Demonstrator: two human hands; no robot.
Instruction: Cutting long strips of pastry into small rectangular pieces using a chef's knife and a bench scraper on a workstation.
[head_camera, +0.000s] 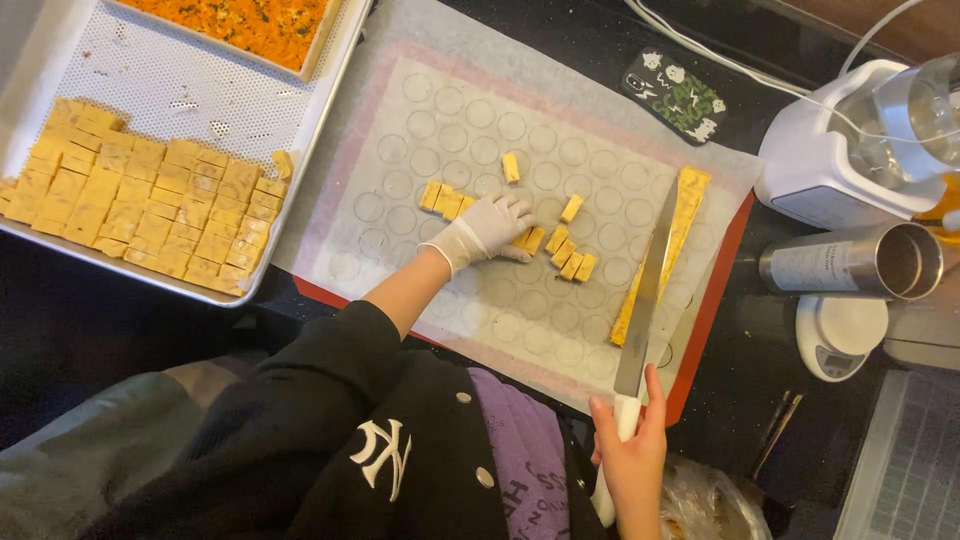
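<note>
Resting gloved left hand (490, 226), yellow dough cubes (567, 254)

The gloved left hand (492, 226) is resting on yellow dough cubes (566, 252) on the silicone mat (420, 130). At five o'clock, the bare right hand (632, 462) is gripping a long knife (646, 290) beside a dough strip (672, 240).

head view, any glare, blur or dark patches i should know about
Head view: mostly sharp and evenly lit over the baking mat; the long knife in the right hand shows a pale sheen; the gloved left hand on the yellow cubes looks slightly soft; the black counter at lower left falls into deep shadow; the steel cup carries bright reflections.
</note>
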